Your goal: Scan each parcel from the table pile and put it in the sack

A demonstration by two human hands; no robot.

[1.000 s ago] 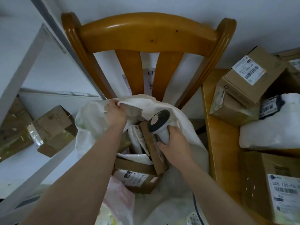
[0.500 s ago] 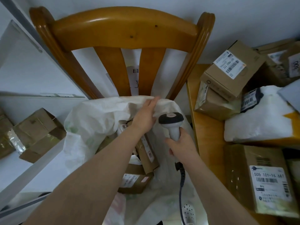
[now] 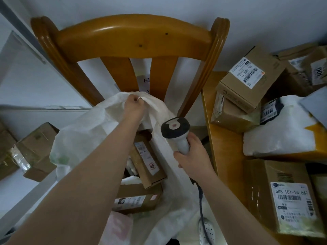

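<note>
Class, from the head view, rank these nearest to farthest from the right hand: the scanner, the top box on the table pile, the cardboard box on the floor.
1. scanner: gripped in the right hand.
2. top box: on the table pile, right side.
3. floor box: far left, beyond the sack.

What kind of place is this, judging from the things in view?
Probably a small parcel sorting room: labelled cardboard parcels piled on a wooden table, a barcode scanner gripped in the right hand, and a white sack holding more parcels, its rim pinched by the left hand.
</note>
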